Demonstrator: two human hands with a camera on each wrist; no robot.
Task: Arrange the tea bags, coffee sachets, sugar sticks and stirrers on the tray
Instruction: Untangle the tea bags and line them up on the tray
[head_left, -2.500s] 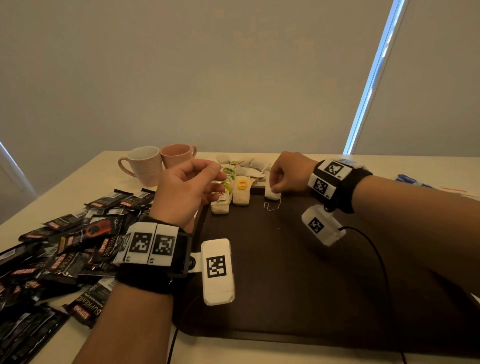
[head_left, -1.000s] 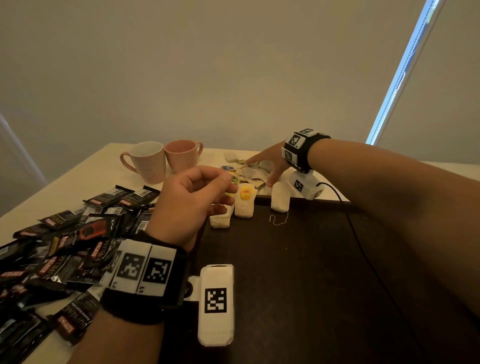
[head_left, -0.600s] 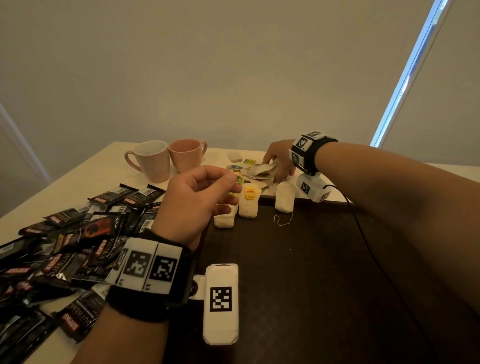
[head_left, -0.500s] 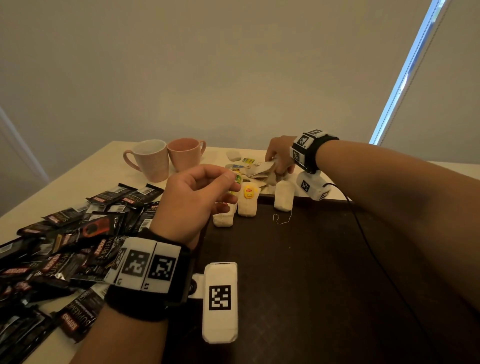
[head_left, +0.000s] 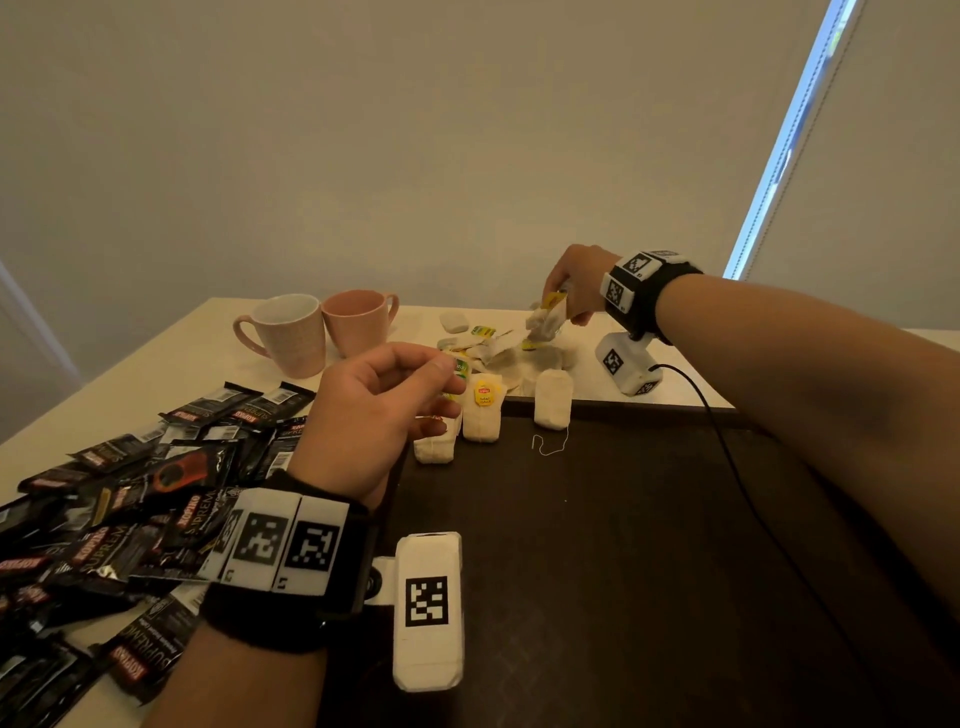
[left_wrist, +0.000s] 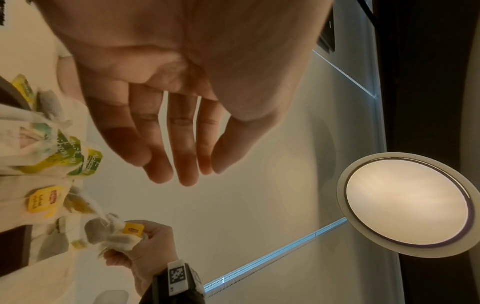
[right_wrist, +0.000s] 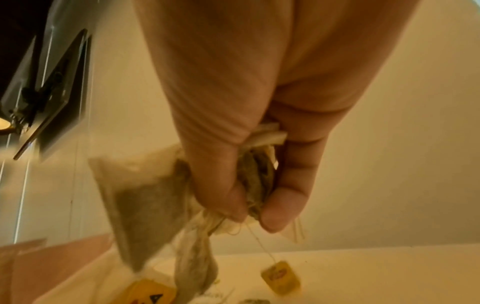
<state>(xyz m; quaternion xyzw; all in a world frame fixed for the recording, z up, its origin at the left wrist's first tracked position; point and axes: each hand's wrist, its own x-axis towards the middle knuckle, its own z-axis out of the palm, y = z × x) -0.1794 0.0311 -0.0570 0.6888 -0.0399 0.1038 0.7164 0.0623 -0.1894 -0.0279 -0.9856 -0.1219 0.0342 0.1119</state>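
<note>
A dark brown tray (head_left: 649, 545) lies in front of me. Three tea bags (head_left: 483, 410) stand in a row at its far left edge, one with a loose string (head_left: 550, 447). Behind the tray lies a pile of tea bags (head_left: 498, 348). My right hand (head_left: 563, 306) is raised above that pile and grips a bunch of tea bags (right_wrist: 148, 205) whose yellow tags dangle. My left hand (head_left: 395, 395) hovers over the tray's far left corner. Its fingers (left_wrist: 182, 164) are loosely bent and hold nothing.
Several black coffee sachets (head_left: 130, 493) are heaped on the table left of the tray. A white mug (head_left: 288, 332) and a pink mug (head_left: 358, 319) stand at the back left. A cable runs from my right wrist across the tray.
My right hand left a tea bag on the tray, reached back to the pile, closed on a bunch of tea bags and lifted them. The left hand has barely moved.
</note>
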